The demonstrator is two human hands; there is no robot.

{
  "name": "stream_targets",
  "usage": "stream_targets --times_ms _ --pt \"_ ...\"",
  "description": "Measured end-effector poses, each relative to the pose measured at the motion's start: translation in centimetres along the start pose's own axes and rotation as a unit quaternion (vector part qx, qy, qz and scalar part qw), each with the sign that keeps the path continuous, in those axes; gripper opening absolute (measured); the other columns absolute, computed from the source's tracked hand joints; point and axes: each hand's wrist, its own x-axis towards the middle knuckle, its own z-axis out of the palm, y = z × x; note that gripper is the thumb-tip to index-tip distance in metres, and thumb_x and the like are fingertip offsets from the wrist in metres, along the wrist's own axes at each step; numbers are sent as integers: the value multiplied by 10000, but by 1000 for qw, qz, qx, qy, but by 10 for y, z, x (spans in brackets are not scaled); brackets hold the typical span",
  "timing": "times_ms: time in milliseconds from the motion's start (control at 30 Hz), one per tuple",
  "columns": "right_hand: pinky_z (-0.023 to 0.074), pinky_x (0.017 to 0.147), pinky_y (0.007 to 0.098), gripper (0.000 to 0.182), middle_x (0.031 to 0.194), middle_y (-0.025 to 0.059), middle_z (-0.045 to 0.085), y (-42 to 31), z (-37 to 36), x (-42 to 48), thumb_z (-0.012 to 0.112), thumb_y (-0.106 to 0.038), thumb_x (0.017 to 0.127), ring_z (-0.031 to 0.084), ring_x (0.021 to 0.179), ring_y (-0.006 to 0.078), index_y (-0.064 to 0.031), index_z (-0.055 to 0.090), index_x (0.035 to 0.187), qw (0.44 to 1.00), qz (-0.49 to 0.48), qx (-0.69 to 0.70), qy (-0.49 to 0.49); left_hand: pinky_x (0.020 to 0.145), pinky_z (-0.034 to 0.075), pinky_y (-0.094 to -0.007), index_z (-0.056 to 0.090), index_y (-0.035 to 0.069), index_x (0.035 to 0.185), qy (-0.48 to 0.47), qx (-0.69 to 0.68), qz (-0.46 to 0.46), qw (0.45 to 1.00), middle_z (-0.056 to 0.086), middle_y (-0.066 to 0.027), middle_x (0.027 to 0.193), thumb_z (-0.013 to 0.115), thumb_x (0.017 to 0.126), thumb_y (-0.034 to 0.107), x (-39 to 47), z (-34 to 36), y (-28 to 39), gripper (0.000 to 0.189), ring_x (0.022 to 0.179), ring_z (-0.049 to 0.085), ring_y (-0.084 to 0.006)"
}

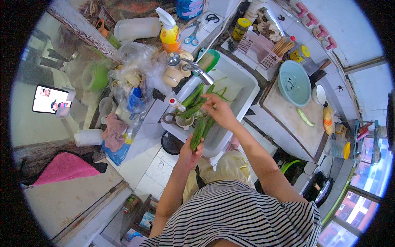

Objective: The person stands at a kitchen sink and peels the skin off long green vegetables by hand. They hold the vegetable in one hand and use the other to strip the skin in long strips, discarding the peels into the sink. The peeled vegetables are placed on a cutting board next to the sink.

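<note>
My left hand grips the lower end of a long, ridged green gourd, held over the near side of the white sink. A second gourd lies close beside it. My right hand is over the sink with bent fingers, near the upper ends of the gourds; whether it pinches anything is hard to tell. More green gourds rest in the sink under the chrome faucet. Thin green strips lie behind them. A small pot-like vessel sits at the sink's left side.
Right of the sink, a cutting board bears a light-blue basin, a white bowl and a pale-green gourd. A spray bottle, scissors and plastic bags crowd the left ledge. A phone is at far left.
</note>
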Motion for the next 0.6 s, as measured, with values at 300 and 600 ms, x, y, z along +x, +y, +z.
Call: stream_targets --times_ms 300,600 --pt "446 725 254 183 930 48 613 -15 -26 -54 541 -143 930 560 821 118 -41 593 1073 998 -17 61 18 435 333 -223 513 9 1054 -22 41 23 999 563 -94 834 453 964 295 23 40 -6 306 535 431 -104" --pt "314 483 213 172 728 -38 512 -53 -70 -85 568 -215 930 386 585 39 -71 597 1020 952 139 270 25 374 288 -215 526 14 1018 -189 92 20 978 507 -48 616 393 960 409 21 98 -18 421 419 368 -94"
